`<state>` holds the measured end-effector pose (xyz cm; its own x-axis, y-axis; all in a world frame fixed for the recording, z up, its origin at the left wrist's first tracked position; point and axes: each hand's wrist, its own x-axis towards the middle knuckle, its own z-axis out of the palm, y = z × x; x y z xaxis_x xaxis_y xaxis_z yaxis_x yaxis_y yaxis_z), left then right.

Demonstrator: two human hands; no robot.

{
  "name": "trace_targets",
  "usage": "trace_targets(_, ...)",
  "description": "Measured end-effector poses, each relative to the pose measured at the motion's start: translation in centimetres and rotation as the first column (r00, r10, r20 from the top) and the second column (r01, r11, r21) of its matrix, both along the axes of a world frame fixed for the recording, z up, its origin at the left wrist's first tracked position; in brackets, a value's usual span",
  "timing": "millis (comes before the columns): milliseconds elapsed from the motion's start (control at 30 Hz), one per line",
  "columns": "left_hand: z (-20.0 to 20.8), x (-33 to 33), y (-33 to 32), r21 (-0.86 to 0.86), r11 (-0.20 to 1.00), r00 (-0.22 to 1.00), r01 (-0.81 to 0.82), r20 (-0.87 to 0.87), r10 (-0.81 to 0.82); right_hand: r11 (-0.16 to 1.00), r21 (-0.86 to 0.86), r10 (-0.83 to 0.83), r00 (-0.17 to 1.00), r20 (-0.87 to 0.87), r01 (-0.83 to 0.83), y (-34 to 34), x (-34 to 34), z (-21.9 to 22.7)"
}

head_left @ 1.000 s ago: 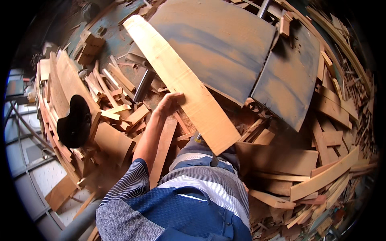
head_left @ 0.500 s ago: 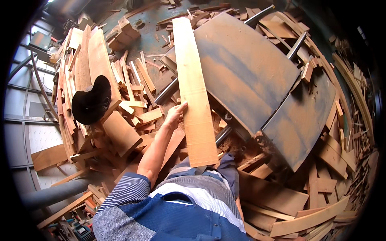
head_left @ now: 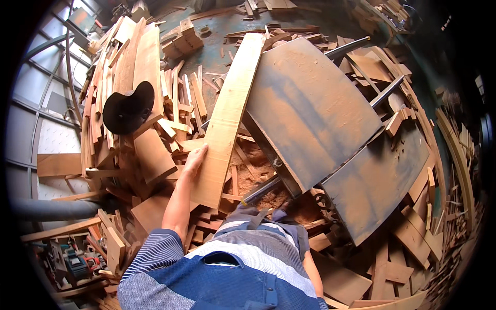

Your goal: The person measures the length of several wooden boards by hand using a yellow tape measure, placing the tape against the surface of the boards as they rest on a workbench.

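Note:
My left hand [head_left: 196,157] grips the left edge of a long, pale wooden plank [head_left: 227,116] near its lower end. The fingers go under the board and the thumb lies along its side. Slanting up and to the right, the plank's far end comes beside the left edge of a dusty metal machine table [head_left: 315,103]. Of my right arm only part of the forearm [head_left: 312,274] shows at the lower right; the hand itself is out of sight.
A black hat [head_left: 128,107] rests on tall stacked boards [head_left: 147,57] to the left. Metal bars [head_left: 261,190] stick out from the machine table. Sawdust [head_left: 253,155] and offcuts lie under it. More loose boards [head_left: 398,271] are heaped at the lower right, power tools [head_left: 77,263] at lower left.
The plank's near end has swung left with my left hand, so the board now leans the other way. The view has shifted, and more of my right forearm shows.

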<state>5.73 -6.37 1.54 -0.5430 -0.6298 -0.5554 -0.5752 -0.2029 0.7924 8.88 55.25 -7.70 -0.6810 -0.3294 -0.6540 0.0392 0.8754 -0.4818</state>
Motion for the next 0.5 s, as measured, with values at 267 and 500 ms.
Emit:
trace_targets(267,-6.8,5.2,0.8,-0.451,0.885,0.99,0.115,0.127,-0.063,0.994,0.0,0.11,0.994,-0.01,-0.11,1.3,-3.3,-0.1)
trace_targets(500,-5.0,2.8,1.4,0.034,0.995,0.995,0.097,0.0,-0.097,0.987,0.024,0.157,0.987,-0.024,-0.157,-1.8,-4.8,0.1)
